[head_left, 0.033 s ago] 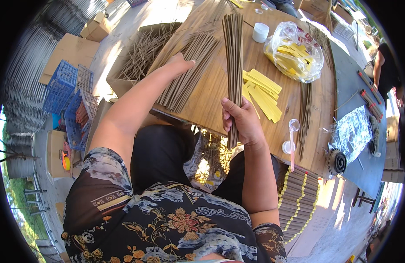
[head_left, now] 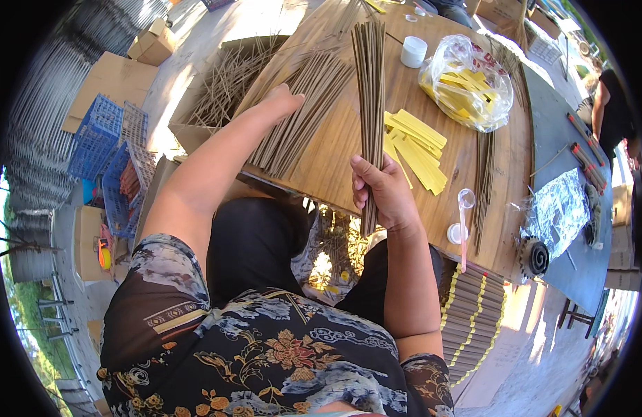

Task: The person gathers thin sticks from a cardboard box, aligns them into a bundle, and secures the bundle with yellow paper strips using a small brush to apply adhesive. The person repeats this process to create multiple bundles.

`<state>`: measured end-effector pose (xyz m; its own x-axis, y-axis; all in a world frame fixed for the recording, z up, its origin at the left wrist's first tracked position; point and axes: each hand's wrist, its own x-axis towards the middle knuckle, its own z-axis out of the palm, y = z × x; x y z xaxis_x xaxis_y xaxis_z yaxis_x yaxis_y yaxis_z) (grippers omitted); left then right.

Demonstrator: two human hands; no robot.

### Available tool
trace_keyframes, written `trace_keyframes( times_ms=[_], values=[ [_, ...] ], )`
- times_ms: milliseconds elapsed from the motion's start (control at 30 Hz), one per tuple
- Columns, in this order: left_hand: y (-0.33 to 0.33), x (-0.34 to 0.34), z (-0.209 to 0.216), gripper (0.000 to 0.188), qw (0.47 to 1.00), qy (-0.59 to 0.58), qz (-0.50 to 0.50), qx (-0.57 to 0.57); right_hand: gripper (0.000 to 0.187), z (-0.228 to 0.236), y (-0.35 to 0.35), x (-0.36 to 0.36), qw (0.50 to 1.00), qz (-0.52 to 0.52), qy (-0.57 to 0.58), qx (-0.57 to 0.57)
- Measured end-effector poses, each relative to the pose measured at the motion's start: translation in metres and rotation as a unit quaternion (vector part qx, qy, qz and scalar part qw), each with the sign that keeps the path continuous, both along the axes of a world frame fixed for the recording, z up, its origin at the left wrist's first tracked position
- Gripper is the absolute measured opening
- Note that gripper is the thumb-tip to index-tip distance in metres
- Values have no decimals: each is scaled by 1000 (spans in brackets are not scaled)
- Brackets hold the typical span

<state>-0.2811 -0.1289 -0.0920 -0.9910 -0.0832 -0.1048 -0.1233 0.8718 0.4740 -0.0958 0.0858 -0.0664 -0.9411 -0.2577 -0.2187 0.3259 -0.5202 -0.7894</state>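
Wooden table point(head_left: 328, 163), thin brown sticks point(head_left: 369, 90), straight, bundled

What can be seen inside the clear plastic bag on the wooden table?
Inside the clear plastic bag, yellow strips show in a loose pile. Whatever lies beneath the top ones is covered.

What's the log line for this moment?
left hand: at loose sticks | right hand: gripping stick bundle | yellow strips: on table

on the left, blue plastic crates point(head_left: 95, 135) stand between a large cardboard sheet point(head_left: 117, 85) and a brown cardboard box point(head_left: 87, 243). at the right, crumpled silver foil point(head_left: 557, 208) lies on a grey-blue tabletop point(head_left: 549, 115) near a black spiral-faced disc point(head_left: 535, 257), with a person point(head_left: 616, 104) in a black top beyond.
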Motion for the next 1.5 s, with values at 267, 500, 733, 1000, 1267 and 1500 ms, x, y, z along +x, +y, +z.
trace_keyframes(
  times_ms=[267, 500, 733, 1000, 1267, 1500],
  values=[
    [-26, -21, -15, 17, 999, -27, 12, 39, 18, -3, 0, -1, 1000, -4, -6, 7],
    [-28, -11, 0, 11, 992, -6, 29, 122, 19, -7, -2, -4, 1000, -1, -8, 4],
    [-33, -11, 4, 7, 972, 12, 50, 231, 18, -10, -4, -6, 1000, 5, -13, 7],
    [-18, 19, 55, 6, 858, -141, 58, 490, 17, -12, -8, -9, 1000, 0, -1, 17],
    [46, 122, 52, 19, 743, -170, -36, 646, 21, -6, -24, -1, 999, 19, 5, -47],
    [59, 127, 38, 23, 712, -100, -85, 690, 21, -18, -30, 3, 996, 60, 57, -47]
  ],
)
